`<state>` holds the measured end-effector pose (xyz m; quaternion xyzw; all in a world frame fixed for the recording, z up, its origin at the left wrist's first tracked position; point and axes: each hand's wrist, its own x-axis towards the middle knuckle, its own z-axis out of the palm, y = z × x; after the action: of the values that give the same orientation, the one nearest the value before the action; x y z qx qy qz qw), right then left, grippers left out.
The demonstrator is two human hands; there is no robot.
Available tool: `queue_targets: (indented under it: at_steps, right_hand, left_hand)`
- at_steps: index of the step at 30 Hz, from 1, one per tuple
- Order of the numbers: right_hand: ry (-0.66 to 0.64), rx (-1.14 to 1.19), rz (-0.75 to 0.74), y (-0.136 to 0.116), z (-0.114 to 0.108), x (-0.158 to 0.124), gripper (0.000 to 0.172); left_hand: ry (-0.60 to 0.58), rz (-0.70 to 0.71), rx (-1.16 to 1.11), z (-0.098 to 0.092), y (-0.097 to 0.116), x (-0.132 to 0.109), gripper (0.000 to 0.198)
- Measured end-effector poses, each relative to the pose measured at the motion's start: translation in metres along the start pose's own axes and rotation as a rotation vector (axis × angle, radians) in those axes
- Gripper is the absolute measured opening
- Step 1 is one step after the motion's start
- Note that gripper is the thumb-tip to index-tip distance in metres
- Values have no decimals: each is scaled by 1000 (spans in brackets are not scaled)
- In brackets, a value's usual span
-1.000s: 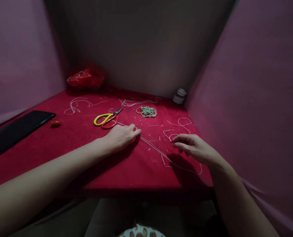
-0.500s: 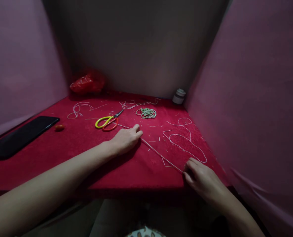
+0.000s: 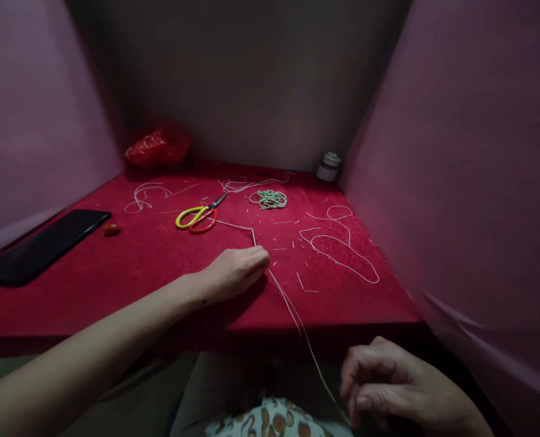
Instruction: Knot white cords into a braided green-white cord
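Observation:
My left hand (image 3: 238, 271) rests low over the red cloth, its fingers pinched shut on a thin pale string. Beyond the hand, the string (image 3: 236, 226) bends and runs back toward the scissors (image 3: 201, 217), which have one yellow and one red handle. On the near side, strands of it leave my fingers and hang over the table's front edge. One longer strand reaches the fingertips of my right hand (image 3: 395, 382), which is curled closed in front of the edge. The exact grip of those fingertips is partly hidden.
A green cord bundle (image 3: 270, 199) and loose white thread (image 3: 347, 258) lie on the red cloth (image 3: 170, 303) among snipped bits. A black phone-like slab (image 3: 42, 246), small red-orange object (image 3: 111, 229), red plastic bag (image 3: 158, 149) and white-lidded jar (image 3: 329, 167) stand around.
My left hand has drawn back nearer with the string. My right hand has moved down past the table edge, and the once taut string now sags with a bend behind my left hand.

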<state>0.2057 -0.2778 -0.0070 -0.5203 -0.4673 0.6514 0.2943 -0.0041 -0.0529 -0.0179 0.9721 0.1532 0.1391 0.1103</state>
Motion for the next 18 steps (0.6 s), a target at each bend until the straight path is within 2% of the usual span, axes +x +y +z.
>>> queue_targets:
  at_steps: [5,9,13,16,18]
  right_hand:
    - [234,27,-2,4,-8,-1,23]
    - [297,-51,-109,-9,4,24,26]
    - [218,-9,-121,-16,38,60,41]
    - [25,44,-87,-10,60,76,33]
    - [-59,-29,-55,-3,66,77,25]
  left_hand:
    - [27,25,-100,3,14,-19,17]
    - [54,58,-215,6,29,-34,16]
    - [102,98,-359,4,44,-48,12]
    - [62,86,-401,-3,52,-57,12]
    - [5,69,-388,-9,55,-63,13]
